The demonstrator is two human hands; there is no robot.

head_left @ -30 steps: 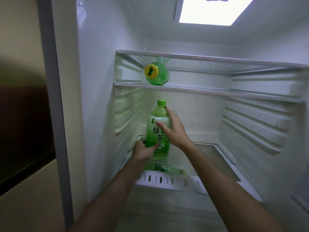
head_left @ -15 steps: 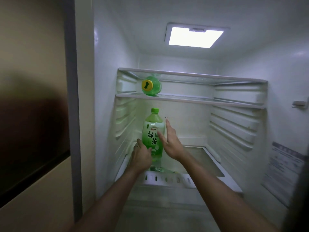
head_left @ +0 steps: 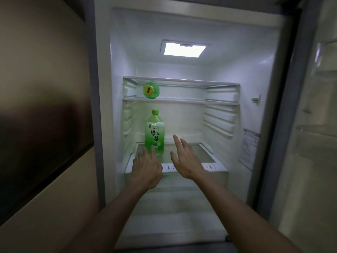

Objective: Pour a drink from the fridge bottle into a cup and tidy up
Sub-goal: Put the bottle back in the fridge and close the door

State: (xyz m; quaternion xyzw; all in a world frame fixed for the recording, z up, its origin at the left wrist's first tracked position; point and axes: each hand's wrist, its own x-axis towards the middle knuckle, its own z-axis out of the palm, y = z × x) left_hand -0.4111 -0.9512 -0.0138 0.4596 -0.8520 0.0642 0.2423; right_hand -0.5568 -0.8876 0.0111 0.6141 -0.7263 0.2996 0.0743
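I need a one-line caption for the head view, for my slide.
Open left hand and right hand by an upright green tea bottle in the fridge; another bottle lies one shelf up.

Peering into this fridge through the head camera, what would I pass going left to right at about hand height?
Dark cabinet panel → upright green tea bottle → right hand → paper sticker on the fridge wall → open fridge door. The left hand overlaps the bottle, so it is left out.

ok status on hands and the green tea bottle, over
Left hand and right hand open, no grip. Green tea bottle upright on glass shelf, capped. Second bottle lying on shelf above, not in the way.
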